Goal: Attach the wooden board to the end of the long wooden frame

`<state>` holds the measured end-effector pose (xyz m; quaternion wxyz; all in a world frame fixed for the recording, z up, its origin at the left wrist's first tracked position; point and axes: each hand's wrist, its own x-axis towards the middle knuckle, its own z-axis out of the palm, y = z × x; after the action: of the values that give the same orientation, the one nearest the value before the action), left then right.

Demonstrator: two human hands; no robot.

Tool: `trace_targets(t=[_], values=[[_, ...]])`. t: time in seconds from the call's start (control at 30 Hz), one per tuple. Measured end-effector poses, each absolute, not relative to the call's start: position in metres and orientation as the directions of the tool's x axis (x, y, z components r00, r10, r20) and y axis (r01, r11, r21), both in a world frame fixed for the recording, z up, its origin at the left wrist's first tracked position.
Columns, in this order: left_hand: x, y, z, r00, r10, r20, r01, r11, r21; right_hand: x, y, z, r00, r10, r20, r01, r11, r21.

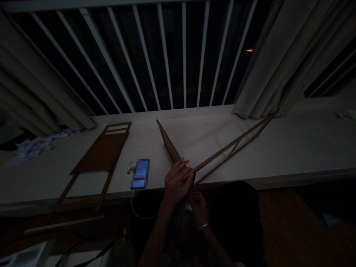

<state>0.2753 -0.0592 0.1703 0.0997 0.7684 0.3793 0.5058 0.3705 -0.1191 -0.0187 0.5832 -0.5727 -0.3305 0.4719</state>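
Note:
In dim light a wooden panel (pixel 168 142) stands on edge on the pale window ledge (pixel 211 137). A long thin wooden frame (pixel 230 146) meets it at the near corner and runs to the right. My left hand (pixel 176 181) grips that corner joint, fingers wrapped over the wood. Below the ledge's front edge, my right hand (pixel 198 205), with a bracelet on the wrist, is closed in the shadow under the joint; what it holds is hidden.
A second wooden panel with legs (pixel 100 155) lies flat on the ledge at left. A lit phone (pixel 141 173) with a cable lies beside it. Crumpled paper (pixel 33 146) sits far left. Curtains (pixel 280 63) flank the barred window (pixel 167 55).

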Motion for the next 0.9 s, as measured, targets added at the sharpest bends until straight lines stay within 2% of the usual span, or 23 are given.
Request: trace_targets(t=[0.13,0.4,0.63,0.77,0.9], values=[[0.275,-0.060,0.170,0.197,0.685,0.701,0.484,-0.690,0.538,0.372,-0.119,-0.019,0.332,0.929,-0.164,-0.162,-0.115,-0.980],[0.275,-0.060,0.170,0.199,0.687,0.699,0.484,-0.689,0.539,0.369,-0.120,-0.036,0.185,0.913,-0.364,-0.449,-0.251,-0.858],[0.275,-0.059,0.169,0.192,0.678,0.709,0.484,-0.694,0.533,0.361,-0.121,-0.040,0.068,0.941,-0.332,-0.485,-0.260,-0.835],[0.275,-0.060,0.170,0.198,0.686,0.701,0.484,-0.690,0.538,0.366,-0.120,-0.045,0.111,0.955,-0.276,-0.344,-0.223,-0.912],[0.275,-0.060,0.171,0.200,0.688,0.698,0.486,-0.688,0.539,0.381,-0.119,-0.047,0.186,0.971,-0.151,-0.019,-0.150,-0.988]])
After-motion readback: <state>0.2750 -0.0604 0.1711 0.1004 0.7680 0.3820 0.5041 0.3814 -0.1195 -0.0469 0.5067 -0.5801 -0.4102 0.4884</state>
